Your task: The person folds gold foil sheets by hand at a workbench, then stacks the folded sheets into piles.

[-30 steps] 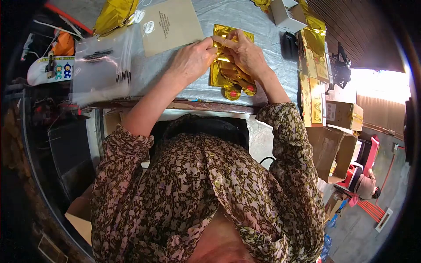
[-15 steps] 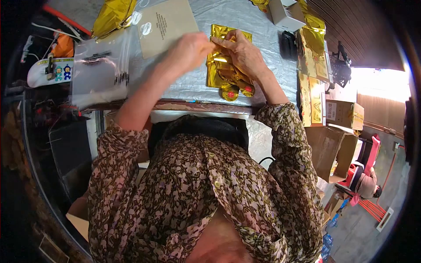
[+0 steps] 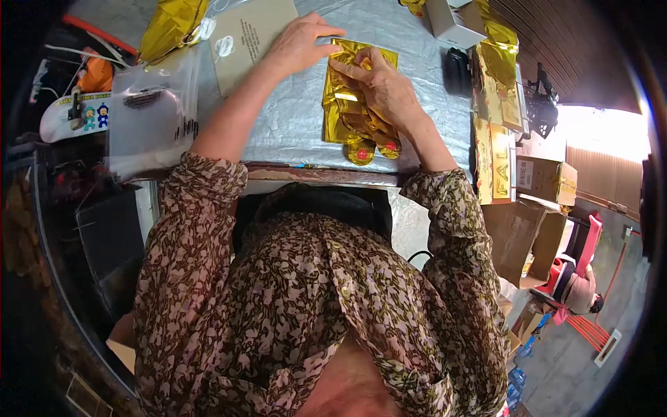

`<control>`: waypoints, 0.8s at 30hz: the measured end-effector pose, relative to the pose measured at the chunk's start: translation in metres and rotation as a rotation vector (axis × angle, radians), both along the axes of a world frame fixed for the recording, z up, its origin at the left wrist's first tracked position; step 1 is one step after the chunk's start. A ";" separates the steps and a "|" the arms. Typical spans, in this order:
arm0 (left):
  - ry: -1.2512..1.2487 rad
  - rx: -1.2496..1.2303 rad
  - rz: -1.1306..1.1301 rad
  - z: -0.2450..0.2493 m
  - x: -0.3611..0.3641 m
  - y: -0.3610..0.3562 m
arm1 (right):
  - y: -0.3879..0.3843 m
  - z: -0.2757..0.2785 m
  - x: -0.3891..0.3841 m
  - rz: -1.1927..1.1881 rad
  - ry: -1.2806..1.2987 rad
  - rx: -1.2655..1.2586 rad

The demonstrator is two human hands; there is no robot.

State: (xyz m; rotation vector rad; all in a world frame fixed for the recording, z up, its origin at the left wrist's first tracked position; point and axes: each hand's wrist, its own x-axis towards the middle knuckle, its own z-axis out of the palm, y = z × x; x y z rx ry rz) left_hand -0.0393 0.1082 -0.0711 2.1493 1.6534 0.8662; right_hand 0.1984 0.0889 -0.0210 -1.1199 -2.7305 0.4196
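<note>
A flat stack of folded gold foil (image 3: 337,118) lies on the silvery table cover, with two rounded tabs marked in red at its near end. My right hand (image 3: 389,83) rests over the foil's right side, its thumb and fingers bent together on a fold near the far end. At the foil's far left corner is my left hand (image 3: 299,47), index finger and thumb stretched out and apart, with nothing between them. Its fingertips point right, toward the foil's upper edge.
A brown cardboard sheet (image 3: 240,42) with white string bundles lies left, beside clear plastic bags (image 3: 149,125). More gold foil (image 3: 170,31) is at the far left. A white box (image 3: 455,24) and a black object (image 3: 456,69) stand right. Cardboard boxes (image 3: 517,236) and another person (image 3: 582,292) are beyond.
My left hand has moved away from my right hand, a little left and farther up, and its fingers have spread. My right hand has stayed on the foil.
</note>
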 end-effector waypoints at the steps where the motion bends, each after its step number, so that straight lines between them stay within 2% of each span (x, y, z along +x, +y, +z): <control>1: 0.000 -0.004 0.002 -0.002 -0.001 0.001 | 0.001 -0.001 0.002 0.038 0.015 0.016; 16: -0.021 -0.041 -0.018 0.001 -0.003 0.004 | -0.003 0.005 0.017 0.227 -0.005 0.057; 22: 0.001 0.002 0.008 0.007 0.001 -0.002 | -0.004 0.001 0.020 0.223 -0.037 0.042; 24: 0.012 0.096 -0.010 0.014 0.000 -0.006 | -0.005 0.004 0.020 0.222 -0.030 0.045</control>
